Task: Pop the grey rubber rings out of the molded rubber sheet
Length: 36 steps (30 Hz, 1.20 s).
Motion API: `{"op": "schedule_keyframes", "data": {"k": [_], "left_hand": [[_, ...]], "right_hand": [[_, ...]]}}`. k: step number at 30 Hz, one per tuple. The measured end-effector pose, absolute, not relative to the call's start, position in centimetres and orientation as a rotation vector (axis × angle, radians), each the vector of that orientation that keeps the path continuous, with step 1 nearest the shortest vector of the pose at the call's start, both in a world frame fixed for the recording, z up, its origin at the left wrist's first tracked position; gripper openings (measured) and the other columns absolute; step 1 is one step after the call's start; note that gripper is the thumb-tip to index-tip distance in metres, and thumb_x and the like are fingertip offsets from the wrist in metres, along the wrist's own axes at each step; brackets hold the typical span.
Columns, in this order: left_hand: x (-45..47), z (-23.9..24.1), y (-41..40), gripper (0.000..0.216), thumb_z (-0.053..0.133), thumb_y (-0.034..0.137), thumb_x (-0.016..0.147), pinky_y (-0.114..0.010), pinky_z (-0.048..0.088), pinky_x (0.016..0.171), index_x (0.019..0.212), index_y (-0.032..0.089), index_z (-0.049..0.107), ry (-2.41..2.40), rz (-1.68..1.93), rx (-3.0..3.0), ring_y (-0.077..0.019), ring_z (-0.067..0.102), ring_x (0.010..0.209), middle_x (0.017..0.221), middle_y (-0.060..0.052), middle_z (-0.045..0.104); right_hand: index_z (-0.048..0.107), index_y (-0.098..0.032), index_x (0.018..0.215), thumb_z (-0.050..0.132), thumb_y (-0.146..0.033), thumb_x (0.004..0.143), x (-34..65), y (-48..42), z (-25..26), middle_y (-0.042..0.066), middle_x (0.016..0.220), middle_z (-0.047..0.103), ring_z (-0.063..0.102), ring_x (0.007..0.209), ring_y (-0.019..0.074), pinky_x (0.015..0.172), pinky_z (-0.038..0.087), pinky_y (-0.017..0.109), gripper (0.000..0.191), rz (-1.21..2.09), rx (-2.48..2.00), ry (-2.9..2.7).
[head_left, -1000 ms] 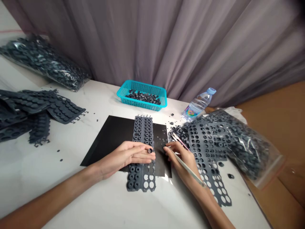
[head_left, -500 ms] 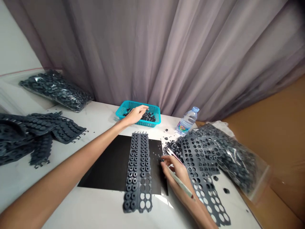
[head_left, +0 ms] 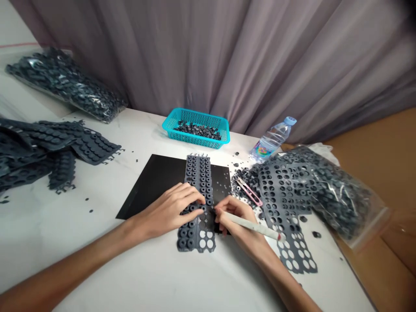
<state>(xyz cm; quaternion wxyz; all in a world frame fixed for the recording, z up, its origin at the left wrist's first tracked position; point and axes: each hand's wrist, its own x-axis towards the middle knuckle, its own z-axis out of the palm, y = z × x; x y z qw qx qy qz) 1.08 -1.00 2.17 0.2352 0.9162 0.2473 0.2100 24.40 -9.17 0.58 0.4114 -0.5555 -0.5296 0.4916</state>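
Two hands are at work over the dark ring-studded sheet (head_left: pixel 197 177), and that sheet lies lengthwise in the middle, across the black mat (head_left: pixel 159 180), its near end reaching past the mat onto the white table (head_left: pixel 146 277). Left hand (head_left: pixel 177 203) comes in palm down, laid over the sheet's left side, fingers bent and loosely spread, a clear gap between thumb and forefinger! Whether those fingertips press on the rings, I cannot tell. Over to the right hand (head_left: pixel 235 216): thumb and fingers pinch a pale pen-like tool (head_left: pixel 256 226) right beside the sheet's other edge, the shaft slanting back over the wrist; its tip is too small to make out. Look at the near right corner: four open holes show white tabletop, and dark ones sit just above them. Beyond the right hand, pink-handled snips (head_left: pixel 251 193) lie on a heap of small dark pieces (head_left: pixel 248 175), next to a perforated sheet (head_left: pixel 280 195) and a bulging clear bag (head_left: pixel 344 199). Up top, the turquoise basket (head_left: pixel 196 140) carries more dark pieces, with a tilted-looking water bottle (head_left: pixel 274 136) to its right. Far left, folded sheets (head_left: pixel 58 141) pile up below another filled bag (head_left: pixel 69 82).
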Motion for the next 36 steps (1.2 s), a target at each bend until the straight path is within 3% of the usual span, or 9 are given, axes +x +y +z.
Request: {"op": "schedule_keyframes", "data": {"k": [11, 28, 36], "left_hand": [[1.0, 1.8, -1.5, 0.020, 0.061, 0.028, 0.105, -0.038, 0.044, 0.097, 0.123, 0.021, 0.065, 0.665, 0.512, 2.621, -0.0222, 0.061, 0.107, 0.113, -0.002, 0.072], [1.1, 1.4, -1.4, 0.022, 0.054, 0.030, 0.108, -0.039, 0.046, 0.099, 0.124, 0.019, 0.065, 0.644, 0.500, 2.683, -0.0235, 0.060, 0.109, 0.117, -0.004, 0.072], [2.1, 1.1, -2.6, 0.020, 0.048, 0.008, 0.105, -0.041, 0.047, 0.091, 0.114, 0.014, 0.065, 0.654, 0.382, 2.993, -0.0274, 0.060, 0.107, 0.119, -0.010, 0.067]], "right_hand": [[0.064, -0.020, 0.095, 0.064, -0.029, 0.095, 23.7, -9.3, -0.3, -0.001, 0.076, 0.066, 0.061, 0.058, 0.0120, 0.051, 0.050, 0.022, 0.009, 1.306, -1.364, -1.303], [0.064, -0.020, 0.092, 0.066, -0.028, 0.091, 23.6, -9.2, -0.9, 0.000, 0.072, 0.065, 0.060, 0.058, 0.0133, 0.050, 0.048, 0.022, 0.009, 1.276, -1.436, -1.329], [0.063, -0.020, 0.088, 0.063, -0.029, 0.093, 23.4, -9.3, -0.5, -0.001, 0.067, 0.064, 0.060, 0.056, 0.0136, 0.051, 0.048, 0.022, 0.010, 1.182, -1.487, -1.433]]}}
